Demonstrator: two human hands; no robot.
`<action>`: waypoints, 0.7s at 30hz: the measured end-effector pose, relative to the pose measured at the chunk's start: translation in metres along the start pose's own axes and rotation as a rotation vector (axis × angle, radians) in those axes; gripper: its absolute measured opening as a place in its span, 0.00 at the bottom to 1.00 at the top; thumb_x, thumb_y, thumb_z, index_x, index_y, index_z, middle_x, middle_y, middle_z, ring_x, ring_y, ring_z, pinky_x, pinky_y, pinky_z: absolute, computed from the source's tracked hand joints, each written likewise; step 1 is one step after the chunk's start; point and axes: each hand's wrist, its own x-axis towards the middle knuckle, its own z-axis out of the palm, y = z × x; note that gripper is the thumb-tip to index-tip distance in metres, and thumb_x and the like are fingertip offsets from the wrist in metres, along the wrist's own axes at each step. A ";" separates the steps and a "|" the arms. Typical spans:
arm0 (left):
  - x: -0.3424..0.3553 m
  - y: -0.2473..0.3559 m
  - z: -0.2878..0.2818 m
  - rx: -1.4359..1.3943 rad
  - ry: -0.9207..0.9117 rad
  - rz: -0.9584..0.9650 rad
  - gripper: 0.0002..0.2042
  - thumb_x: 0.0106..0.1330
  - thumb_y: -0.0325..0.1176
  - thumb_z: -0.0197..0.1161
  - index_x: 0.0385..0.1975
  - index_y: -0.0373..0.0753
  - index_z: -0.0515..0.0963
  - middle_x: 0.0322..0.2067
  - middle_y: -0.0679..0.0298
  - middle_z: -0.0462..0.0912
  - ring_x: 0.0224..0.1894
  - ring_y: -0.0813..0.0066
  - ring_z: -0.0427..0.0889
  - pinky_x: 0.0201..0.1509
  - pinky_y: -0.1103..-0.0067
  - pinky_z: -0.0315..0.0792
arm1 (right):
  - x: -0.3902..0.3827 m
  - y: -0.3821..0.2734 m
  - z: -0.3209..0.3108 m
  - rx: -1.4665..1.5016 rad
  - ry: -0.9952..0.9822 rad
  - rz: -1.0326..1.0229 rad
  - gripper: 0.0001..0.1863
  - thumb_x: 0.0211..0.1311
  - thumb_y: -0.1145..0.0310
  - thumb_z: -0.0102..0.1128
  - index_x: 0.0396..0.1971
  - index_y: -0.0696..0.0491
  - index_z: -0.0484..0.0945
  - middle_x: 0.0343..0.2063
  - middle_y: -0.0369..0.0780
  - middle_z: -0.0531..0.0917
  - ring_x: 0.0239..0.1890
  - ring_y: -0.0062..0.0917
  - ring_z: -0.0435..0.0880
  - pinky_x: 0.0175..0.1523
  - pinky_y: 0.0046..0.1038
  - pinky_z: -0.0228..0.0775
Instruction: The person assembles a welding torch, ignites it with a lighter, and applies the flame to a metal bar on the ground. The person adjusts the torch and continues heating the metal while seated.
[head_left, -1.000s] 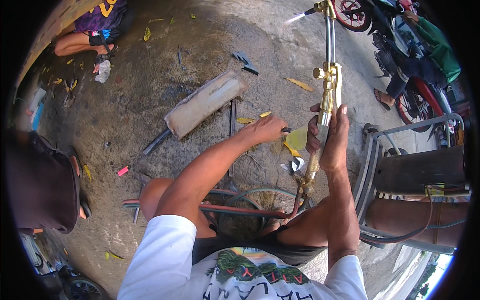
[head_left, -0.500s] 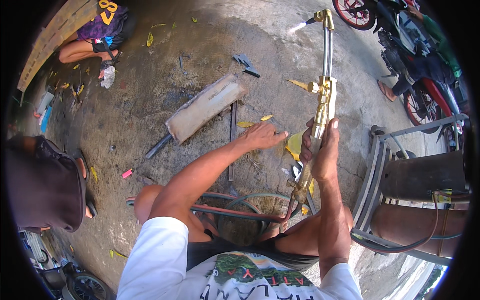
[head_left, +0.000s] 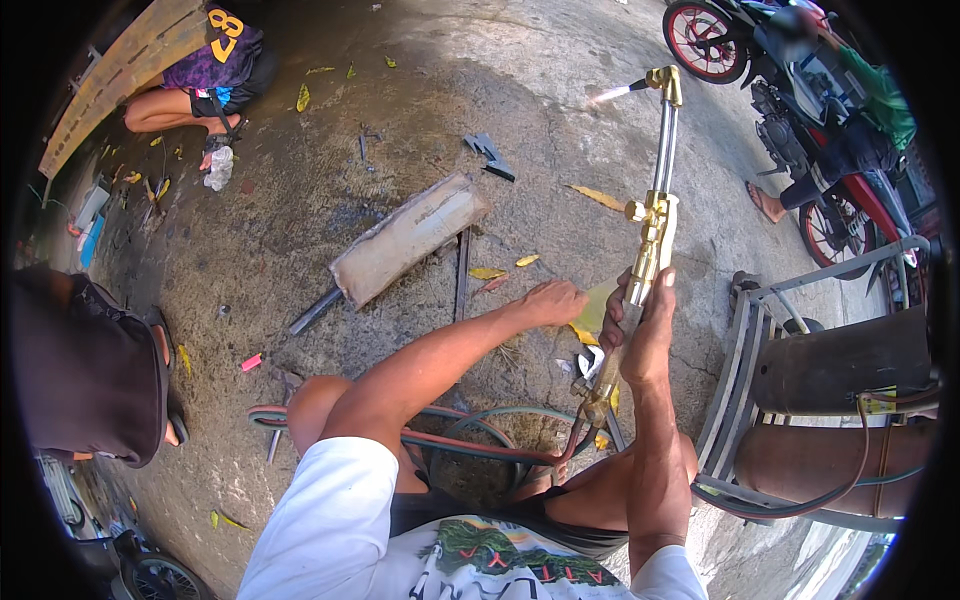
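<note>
My right hand [head_left: 650,335] is wrapped round the handle of a brass cutting torch [head_left: 652,240], which points away from me. A short white-orange flame [head_left: 610,95] burns leftward from its angled head. Red and green hoses [head_left: 480,452] run from its lower end between my legs. My left hand [head_left: 553,303] is closed, its fingers curled, left of the torch handle. It is beside a pale yellow-green sheet [head_left: 598,305]; whether it grips this or anything else is hidden. Beyond it on the concrete lies a greyish metal block [head_left: 408,240] with a dark bar poking out.
Gas cylinders [head_left: 840,365] lie in a metal rack [head_left: 735,375] at right. A motorcycle [head_left: 850,190] stands behind it with a person near. Another person [head_left: 210,75] crouches far left; one in dark clothing [head_left: 90,370] is close left. Cut metal scraps [head_left: 488,157] and leaves lie about.
My left hand has moved right, toward the torch handle, and its fingers have curled in. The torch stays lit in my right hand and sits slightly lower in view.
</note>
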 end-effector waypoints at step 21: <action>-0.040 -0.098 0.041 -0.999 -0.172 -0.532 0.20 0.72 0.52 0.53 0.47 0.42 0.78 0.39 0.57 0.85 0.44 0.57 0.86 0.37 0.63 0.82 | 0.032 0.048 0.051 -0.226 -0.180 0.022 0.37 0.73 0.31 0.37 0.35 0.56 0.73 0.23 0.40 0.75 0.17 0.26 0.75 0.22 0.29 0.68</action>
